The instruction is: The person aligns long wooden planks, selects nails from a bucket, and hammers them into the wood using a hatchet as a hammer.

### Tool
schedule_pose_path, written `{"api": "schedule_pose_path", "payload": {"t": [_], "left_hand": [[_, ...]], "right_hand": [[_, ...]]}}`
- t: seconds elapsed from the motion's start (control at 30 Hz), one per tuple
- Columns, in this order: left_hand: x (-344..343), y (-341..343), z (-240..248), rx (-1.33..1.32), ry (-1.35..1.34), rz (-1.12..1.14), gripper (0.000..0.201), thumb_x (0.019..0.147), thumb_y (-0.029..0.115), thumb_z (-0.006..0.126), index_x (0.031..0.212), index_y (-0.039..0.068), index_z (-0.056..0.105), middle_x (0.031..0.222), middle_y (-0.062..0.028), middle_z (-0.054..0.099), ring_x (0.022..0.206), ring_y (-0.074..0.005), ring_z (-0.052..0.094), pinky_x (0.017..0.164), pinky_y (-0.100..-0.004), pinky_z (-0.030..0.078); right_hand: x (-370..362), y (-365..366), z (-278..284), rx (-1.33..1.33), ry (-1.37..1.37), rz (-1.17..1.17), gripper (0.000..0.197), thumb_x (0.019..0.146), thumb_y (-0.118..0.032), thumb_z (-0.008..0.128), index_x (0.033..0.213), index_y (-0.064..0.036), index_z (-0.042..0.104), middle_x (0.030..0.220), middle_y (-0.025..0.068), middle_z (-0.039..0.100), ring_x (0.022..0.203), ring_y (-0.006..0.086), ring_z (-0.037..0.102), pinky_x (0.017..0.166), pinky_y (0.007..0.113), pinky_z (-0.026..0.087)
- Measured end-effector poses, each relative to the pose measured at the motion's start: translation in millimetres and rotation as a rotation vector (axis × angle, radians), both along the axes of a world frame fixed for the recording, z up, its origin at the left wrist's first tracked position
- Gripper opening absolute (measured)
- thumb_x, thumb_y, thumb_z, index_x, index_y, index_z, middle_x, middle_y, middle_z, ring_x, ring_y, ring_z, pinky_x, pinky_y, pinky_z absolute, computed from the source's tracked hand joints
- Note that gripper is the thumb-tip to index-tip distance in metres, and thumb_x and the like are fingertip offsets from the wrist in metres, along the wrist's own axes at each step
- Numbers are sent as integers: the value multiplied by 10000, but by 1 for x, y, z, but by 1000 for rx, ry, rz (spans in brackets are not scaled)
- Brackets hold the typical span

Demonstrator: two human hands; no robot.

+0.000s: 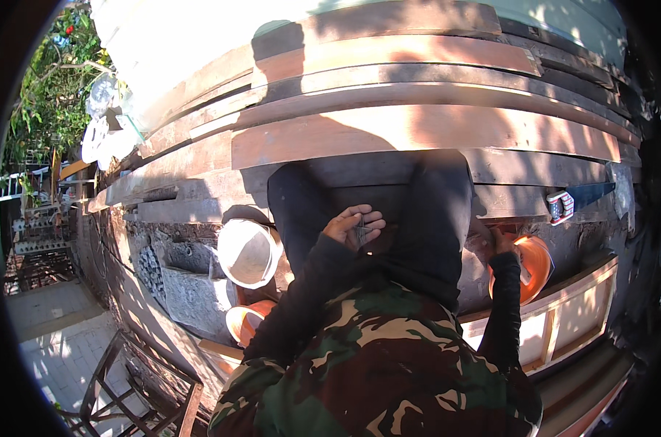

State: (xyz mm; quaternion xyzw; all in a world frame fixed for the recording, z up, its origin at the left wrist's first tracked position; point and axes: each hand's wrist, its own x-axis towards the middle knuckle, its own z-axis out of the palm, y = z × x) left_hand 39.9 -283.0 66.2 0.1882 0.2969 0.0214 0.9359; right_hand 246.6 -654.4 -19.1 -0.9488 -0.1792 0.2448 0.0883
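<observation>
My left hand (353,225) is turned palm up above my lap, its fingers partly curled around several thin grey nails (361,231). My right hand (493,242) is low beside my right thigh, at the near-left rim of an orange bucket (536,271). Its fingers are in shadow and partly hidden, so I cannot make out whether it holds anything. Across my knees lies a reddish-brown wooden plank (425,130).
More long planks (345,81) lie side by side beyond it. A handsaw (564,206) rests at right. On the left are a white bucket (249,253), another orange bucket (247,323) and a grey concrete block (193,297). A wooden frame (556,331) is at lower right.
</observation>
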Motion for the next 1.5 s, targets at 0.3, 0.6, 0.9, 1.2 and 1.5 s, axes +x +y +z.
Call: {"api": "schedule_pose_path", "payload": {"t": [0.3, 0.6, 0.9, 1.2, 1.5], "left_hand": [[-11, -9, -14, 167, 32, -23, 206, 904, -3, 507, 1106, -41, 495, 1079, -223, 575, 1020, -332, 611, 881, -372, 540], [4, -18, -20, 488, 68, -228, 193, 937, 202, 551, 961, 11, 564, 729, -80, 636, 526, -80, 567, 437, -180, 408], [1, -25, 8, 476, -6, 112, 181, 938, 211, 552, 914, 31, 555, 621, -37, 568, 421, -44, 417, 384, -175, 316], [-42, -6, 3, 253, 77, 34, 204, 944, 222, 534, 979, 27, 584, 719, -15, 585, 508, -62, 449, 472, -208, 382], [-44, 16, 7, 795, -35, -452, 159, 857, 80, 619, 993, -3, 630, 900, -39, 643, 796, -94, 590, 735, -238, 465]], "right_hand": [[-56, -19, 30, 814, 304, -898, 269, 868, -382, 622, 849, -150, 487, 505, -31, 414, 381, 85, 404, 359, 256, 339], [-70, 124, 141, 1210, 377, -497, 146, 881, -185, 628, 885, -48, 576, 513, -59, 431, 411, 25, 367, 385, 188, 249], [-98, 248, 138, 999, 548, 98, 157, 841, -154, 666, 843, -10, 604, 604, 16, 570, 560, 68, 521, 521, 232, 404], [-101, 255, 161, 716, 359, 241, 303, 843, -279, 663, 743, -6, 577, 530, 96, 555, 481, 176, 574, 482, 305, 426], [-113, 268, 151, 647, 363, 285, 343, 821, -311, 694, 701, -16, 566, 534, 77, 537, 486, 111, 514, 474, 288, 393]]}}
